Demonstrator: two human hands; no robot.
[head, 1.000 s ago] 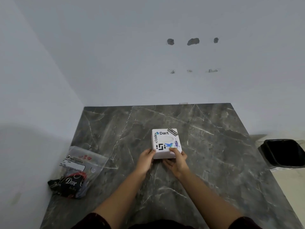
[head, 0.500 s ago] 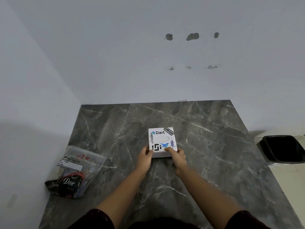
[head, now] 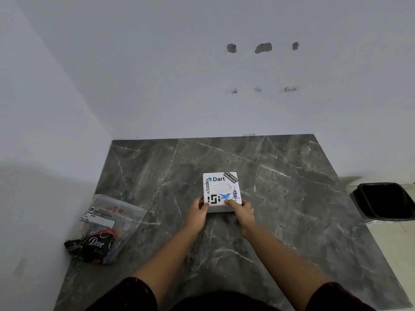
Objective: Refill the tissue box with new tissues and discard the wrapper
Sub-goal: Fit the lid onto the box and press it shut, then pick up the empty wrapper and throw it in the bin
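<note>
A white square tissue box (head: 221, 189) covered in stickers, with an oval opening on top, rests in the middle of the dark marble counter (head: 280, 209). My left hand (head: 198, 213) grips its near left corner, thumb on the lid. My right hand (head: 242, 212) grips the near right corner the same way. A clear plastic pack of tissues (head: 105, 227) with a dark printed end lies at the counter's left edge, apart from both hands.
A black bin (head: 386, 202) stands on the floor past the counter's right edge. White walls close off the counter at the back and on the left.
Both hands have stayed on the box's near corners; the right hand's fingers have settled at the near right corner. The box has hardly moved.
</note>
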